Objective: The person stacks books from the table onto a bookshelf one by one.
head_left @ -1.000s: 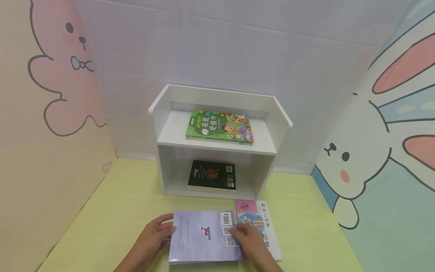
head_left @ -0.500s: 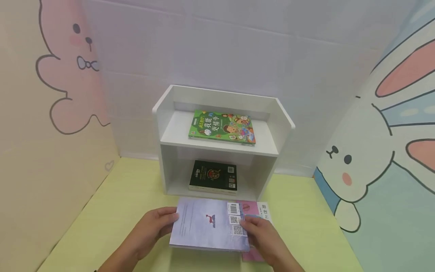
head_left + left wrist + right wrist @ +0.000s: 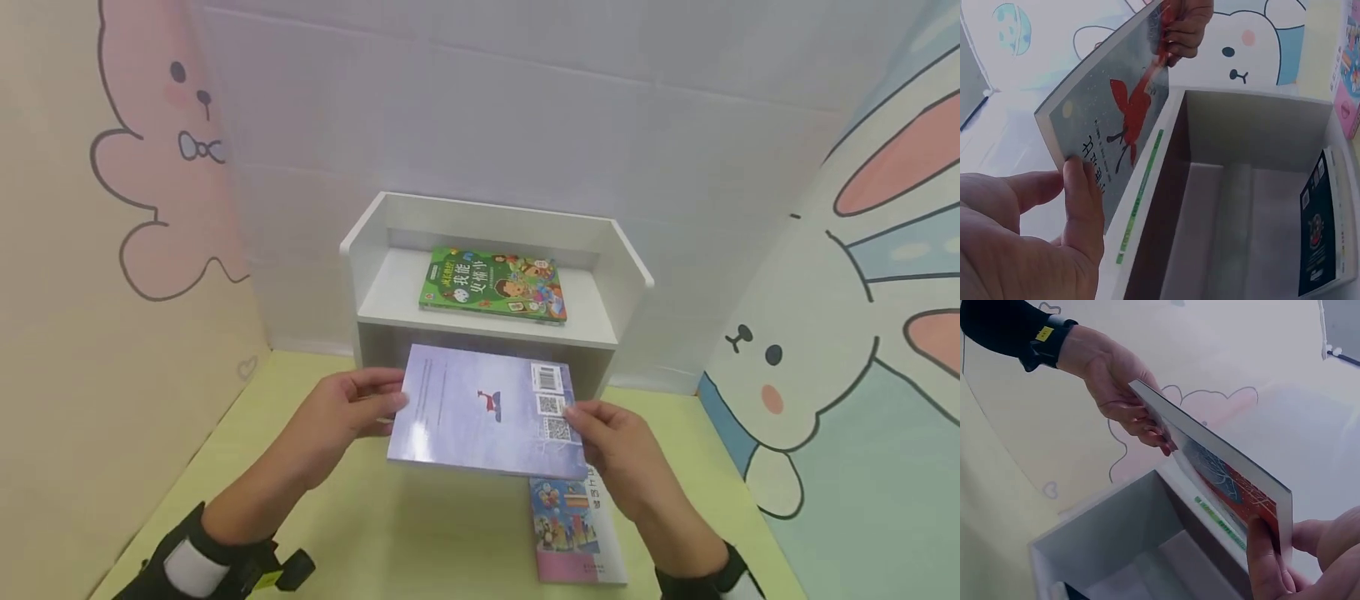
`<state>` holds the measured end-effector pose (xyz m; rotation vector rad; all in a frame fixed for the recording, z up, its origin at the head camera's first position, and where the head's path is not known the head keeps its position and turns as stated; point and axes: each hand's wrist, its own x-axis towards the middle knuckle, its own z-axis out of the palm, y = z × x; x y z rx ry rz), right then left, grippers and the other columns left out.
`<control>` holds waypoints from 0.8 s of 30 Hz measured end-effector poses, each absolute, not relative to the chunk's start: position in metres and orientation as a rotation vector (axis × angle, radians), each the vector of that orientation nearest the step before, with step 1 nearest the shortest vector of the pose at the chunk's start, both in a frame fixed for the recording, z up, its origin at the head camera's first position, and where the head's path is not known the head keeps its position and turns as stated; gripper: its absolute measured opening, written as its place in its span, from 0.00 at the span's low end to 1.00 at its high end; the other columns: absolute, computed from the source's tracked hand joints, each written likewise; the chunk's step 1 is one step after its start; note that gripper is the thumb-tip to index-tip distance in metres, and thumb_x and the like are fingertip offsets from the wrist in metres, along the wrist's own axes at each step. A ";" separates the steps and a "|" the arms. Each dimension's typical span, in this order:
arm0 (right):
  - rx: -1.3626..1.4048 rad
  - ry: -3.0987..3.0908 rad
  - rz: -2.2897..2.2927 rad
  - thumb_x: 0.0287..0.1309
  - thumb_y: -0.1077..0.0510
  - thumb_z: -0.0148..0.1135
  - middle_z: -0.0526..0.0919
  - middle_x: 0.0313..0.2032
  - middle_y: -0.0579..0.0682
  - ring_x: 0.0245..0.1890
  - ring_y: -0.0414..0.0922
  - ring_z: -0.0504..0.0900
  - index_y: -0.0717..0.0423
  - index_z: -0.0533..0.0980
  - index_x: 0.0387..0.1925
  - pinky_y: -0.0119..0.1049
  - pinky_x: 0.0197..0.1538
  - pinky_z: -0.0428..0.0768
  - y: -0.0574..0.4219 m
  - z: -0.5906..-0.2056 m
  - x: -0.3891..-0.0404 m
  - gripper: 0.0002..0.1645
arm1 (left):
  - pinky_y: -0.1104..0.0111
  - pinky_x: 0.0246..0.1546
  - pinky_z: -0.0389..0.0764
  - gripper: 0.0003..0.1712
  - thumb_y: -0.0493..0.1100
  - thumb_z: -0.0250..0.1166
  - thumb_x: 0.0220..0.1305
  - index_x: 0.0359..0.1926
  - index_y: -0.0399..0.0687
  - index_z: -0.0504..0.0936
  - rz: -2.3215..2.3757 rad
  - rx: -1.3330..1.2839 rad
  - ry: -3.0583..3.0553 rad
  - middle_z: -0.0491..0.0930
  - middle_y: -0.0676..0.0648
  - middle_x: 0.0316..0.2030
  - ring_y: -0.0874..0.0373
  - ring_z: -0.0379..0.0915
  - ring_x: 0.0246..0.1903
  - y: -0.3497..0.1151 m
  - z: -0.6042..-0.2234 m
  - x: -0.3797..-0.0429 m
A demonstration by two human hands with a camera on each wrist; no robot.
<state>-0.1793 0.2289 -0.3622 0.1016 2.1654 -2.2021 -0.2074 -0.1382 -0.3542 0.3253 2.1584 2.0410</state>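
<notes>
My left hand (image 3: 330, 421) and right hand (image 3: 626, 454) pinch opposite short edges of a lavender picture book (image 3: 457, 417), thumbs on top. Back cover up, with barcode and QR codes, it is held in the air before the lower opening of a white bookshelf (image 3: 626, 267). From the left wrist view, the underside is a grey cover with a red deer (image 3: 1138, 103). A green children's book (image 3: 491, 283) lies flat on the upper shelf. Inside the lower compartment is a dark-covered book (image 3: 1317, 231), hidden from the head view.
Below the right hand, a pink and white book (image 3: 573, 533) lies on the yellow table surface (image 3: 315, 500). Behind the bookshelf is a pale wall (image 3: 510, 108). Side walls carry a pink bear drawing (image 3: 172, 208) and a white rabbit drawing (image 3: 802, 333).
Both hands have lifted the lavender book up and forward from the table, toward the bookshelf. It now blocks the dark book in the head view and uncovers more of the pink and white book's lower part.
</notes>
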 end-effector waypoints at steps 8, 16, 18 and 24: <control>-0.054 2.293 -2.101 0.85 0.50 0.60 0.88 0.55 0.50 0.50 0.43 0.87 0.73 0.74 0.70 0.31 0.58 0.84 0.235 -0.316 -0.203 0.30 | 0.69 0.58 0.85 0.31 0.45 0.73 0.77 0.73 0.37 0.80 1.952 0.381 2.274 0.83 0.39 0.68 0.52 0.85 0.58 -0.141 -0.311 -0.236; -0.113 2.388 -2.024 0.85 0.47 0.59 0.76 0.73 0.58 0.65 0.47 0.80 0.66 0.71 0.78 0.35 0.72 0.75 0.234 -0.275 -0.241 0.35 | 0.54 0.68 0.76 0.30 0.49 0.71 0.77 0.73 0.40 0.81 1.893 0.388 2.446 0.82 0.41 0.69 0.46 0.80 0.63 -0.135 -0.269 -0.271; -0.127 2.422 -2.009 0.85 0.46 0.58 0.75 0.74 0.59 0.67 0.49 0.78 0.65 0.71 0.79 0.39 0.76 0.72 0.233 -0.267 -0.253 0.35 | 0.54 0.68 0.76 0.30 0.48 0.70 0.77 0.73 0.39 0.82 1.881 0.399 2.480 0.82 0.41 0.68 0.47 0.81 0.62 -0.131 -0.262 -0.282; -0.111 2.486 -1.998 0.86 0.47 0.56 0.73 0.74 0.60 0.69 0.51 0.74 0.67 0.71 0.78 0.44 0.80 0.67 0.230 -0.251 -0.283 0.34 | 0.48 0.74 0.70 0.29 0.46 0.67 0.80 0.76 0.40 0.79 1.839 0.367 2.513 0.80 0.40 0.71 0.46 0.76 0.67 -0.117 -0.253 -0.311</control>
